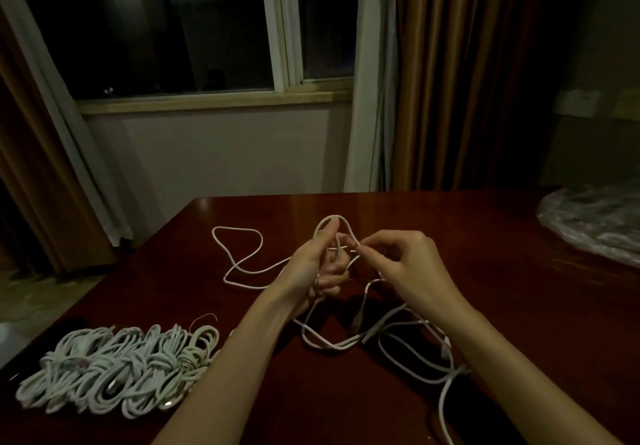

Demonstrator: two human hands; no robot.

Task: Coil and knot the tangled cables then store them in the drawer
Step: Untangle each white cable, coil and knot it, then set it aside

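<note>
A long white cable (pixel 242 264) snakes loosely over the dark red wooden table (pixel 485 236). My left hand (pixel 311 264) is raised above the table's middle and grips a loop of this cable, which arches over its fingertips. Just to its right, my right hand (pixel 398 261) pinches the same cable between thumb and forefinger. More white cable strands (pixel 398 337) lie tangled under and in front of my right forearm, running off toward the table's near right edge. No drawer shows in this view.
A pile of coiled, knotted white cables (pixel 117 372) lies at the table's near left. Crumpled clear plastic wrap (pixel 595 223) sits at the far right edge. Behind the table are a window, a wall and brown curtains (pixel 450 81).
</note>
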